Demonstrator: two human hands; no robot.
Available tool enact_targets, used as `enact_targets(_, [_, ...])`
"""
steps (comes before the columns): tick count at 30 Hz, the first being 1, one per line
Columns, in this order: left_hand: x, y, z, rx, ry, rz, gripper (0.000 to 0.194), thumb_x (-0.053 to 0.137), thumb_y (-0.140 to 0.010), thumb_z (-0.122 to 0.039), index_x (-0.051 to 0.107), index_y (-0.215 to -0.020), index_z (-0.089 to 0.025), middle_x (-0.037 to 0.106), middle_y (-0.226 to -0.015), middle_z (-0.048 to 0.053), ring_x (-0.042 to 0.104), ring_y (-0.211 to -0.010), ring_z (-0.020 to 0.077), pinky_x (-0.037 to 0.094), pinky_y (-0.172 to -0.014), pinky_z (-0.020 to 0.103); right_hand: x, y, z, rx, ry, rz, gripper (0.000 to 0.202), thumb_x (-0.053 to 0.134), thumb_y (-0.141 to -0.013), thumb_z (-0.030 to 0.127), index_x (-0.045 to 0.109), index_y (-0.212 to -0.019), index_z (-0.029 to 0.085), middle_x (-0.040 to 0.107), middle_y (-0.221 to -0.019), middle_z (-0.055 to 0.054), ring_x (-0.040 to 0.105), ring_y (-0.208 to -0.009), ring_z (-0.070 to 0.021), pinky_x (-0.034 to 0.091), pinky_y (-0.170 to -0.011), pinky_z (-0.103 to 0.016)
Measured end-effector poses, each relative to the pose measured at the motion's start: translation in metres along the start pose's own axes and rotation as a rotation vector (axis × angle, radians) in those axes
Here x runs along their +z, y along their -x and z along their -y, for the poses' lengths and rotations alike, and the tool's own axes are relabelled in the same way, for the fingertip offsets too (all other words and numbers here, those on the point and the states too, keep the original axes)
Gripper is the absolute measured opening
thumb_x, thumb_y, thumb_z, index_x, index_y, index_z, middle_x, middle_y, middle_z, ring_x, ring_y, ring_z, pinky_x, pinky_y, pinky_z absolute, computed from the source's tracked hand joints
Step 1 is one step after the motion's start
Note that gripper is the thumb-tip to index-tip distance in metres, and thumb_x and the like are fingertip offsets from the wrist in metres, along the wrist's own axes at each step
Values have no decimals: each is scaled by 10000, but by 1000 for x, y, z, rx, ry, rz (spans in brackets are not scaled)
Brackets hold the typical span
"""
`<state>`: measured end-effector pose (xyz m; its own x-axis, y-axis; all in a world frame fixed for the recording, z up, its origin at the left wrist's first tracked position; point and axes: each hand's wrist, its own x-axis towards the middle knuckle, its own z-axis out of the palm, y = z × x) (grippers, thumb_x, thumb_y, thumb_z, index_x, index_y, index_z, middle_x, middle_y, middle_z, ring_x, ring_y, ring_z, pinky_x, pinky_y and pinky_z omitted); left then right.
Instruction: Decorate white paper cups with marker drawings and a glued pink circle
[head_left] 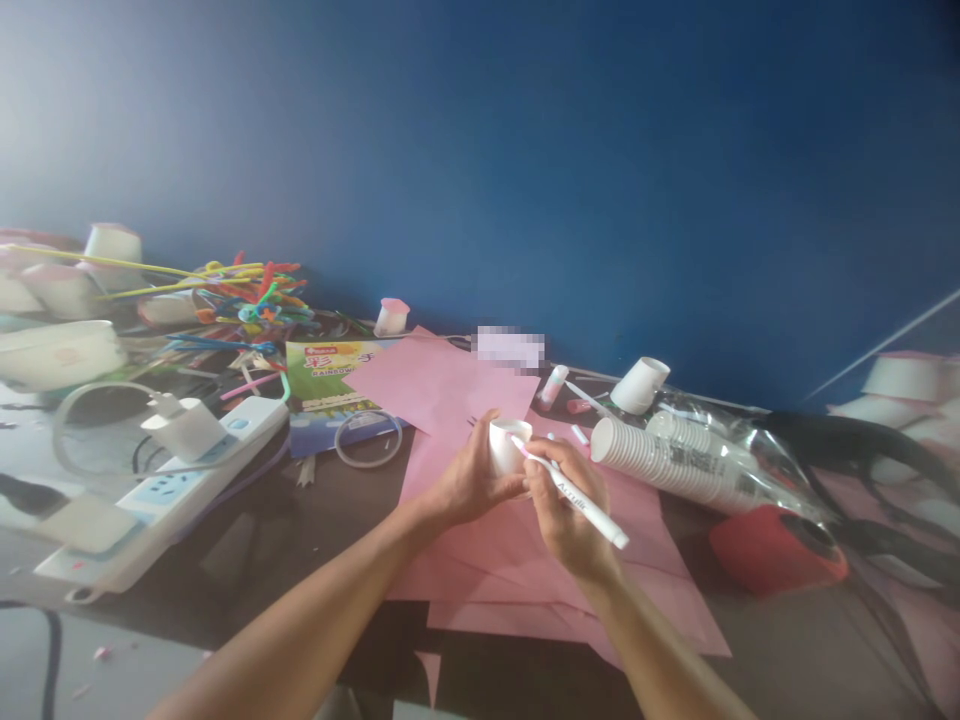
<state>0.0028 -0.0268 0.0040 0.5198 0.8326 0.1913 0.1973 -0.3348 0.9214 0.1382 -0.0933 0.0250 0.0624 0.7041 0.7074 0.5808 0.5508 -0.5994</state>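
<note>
A small white paper cup is held above the pink paper by my left hand, its fingers wrapped round the cup's left side. My right hand grips a white acrylic marker, whose pink tip end points at the cup's near right rim. Whether the tip touches the cup I cannot tell. Beneath both hands lie overlapping sheets of pink paper. Just beyond my right hand are a glue stick and a small pale cap.
To the right lie a sleeve of stacked paper cups, a lone upturned cup and a red object. On the left are a power strip, a tape ring, a colored-paper pack and pipe cleaners. A blue wall rises behind.
</note>
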Motion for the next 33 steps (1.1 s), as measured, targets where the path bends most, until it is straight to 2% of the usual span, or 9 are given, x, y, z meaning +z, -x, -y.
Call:
enact_targets(9, [0,0,1,12,61,13,878,681,-697,-523,204,-1337,-155,576,-1122,151,597,-891,237,524,-770,416,1,0,-2,8,6,-21,158,537,-854,156,588,-999,198,641,-904,-36,619,-814,-151,506,-703,-278])
enact_targets(19, [-1,0,8,17,71,33,907,662,-721,-526,155,-1381,-166,525,-1204,179,588,-913,240,507,-799,439,0,4,-5,97,-17,-44,145,541,-864,206,595,-999,204,626,-846,-26,611,-718,-142,509,-638,-269])
enact_targets(24, [-2,1,1,-46,76,56,904,653,-729,-531,159,-1385,-154,572,-1109,154,600,-861,232,515,-752,413,1,2,-6,120,-44,-61,138,542,-866,211,593,-994,207,619,-826,-19,603,-700,-135,498,-612,-256])
enact_targets(27, [-3,1,-3,-37,130,62,862,662,-735,-503,184,-1369,-167,598,-1071,131,607,-836,216,517,-724,377,0,1,-6,137,-54,-65,131,539,-870,212,594,-989,208,617,-809,-12,595,-680,-129,491,-601,-250])
enact_targets(33, [-3,1,-2,-54,142,49,892,679,-730,-476,170,-1386,-150,610,-1068,133,608,-854,214,511,-745,372,-2,2,-6,119,-56,-81,128,529,-876,209,598,-983,214,624,-850,-17,604,-742,-139,496,-658,-268])
